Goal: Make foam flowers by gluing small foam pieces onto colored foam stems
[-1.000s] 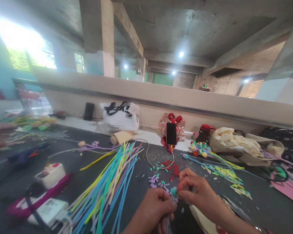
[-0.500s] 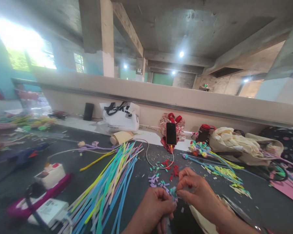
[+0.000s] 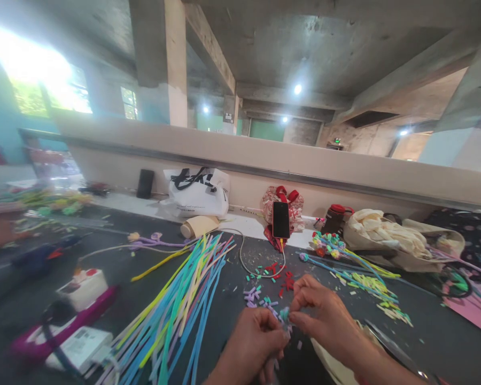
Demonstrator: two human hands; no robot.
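At the bottom centre, my left hand (image 3: 254,342) is closed, with thumb and fingertips pinched around the lower part of a small teal piece (image 3: 284,314). My right hand (image 3: 318,310) comes in from the right, thumb and index finger pinched at the upper side of the same piece. What runs below the piece is mostly hidden by my left fingers. Just behind the hands lie short purple pieces (image 3: 252,294) and red pieces (image 3: 288,280). A large bundle of long coloured fuzzy stems (image 3: 184,299) spreads to the left of my left hand.
A phone (image 3: 281,220) on a cable leans on a patterned red bag. Farther left are a white bag (image 3: 198,192) and a magenta power strip (image 3: 100,310). Finished-looking flowers (image 3: 328,245), yellow-green cuttings and a cream cloth bag (image 3: 385,235) lie right.
My hands keep nearly the same pose around the teal piece. At the far left edge, another person's blurred hand has shifted slightly.
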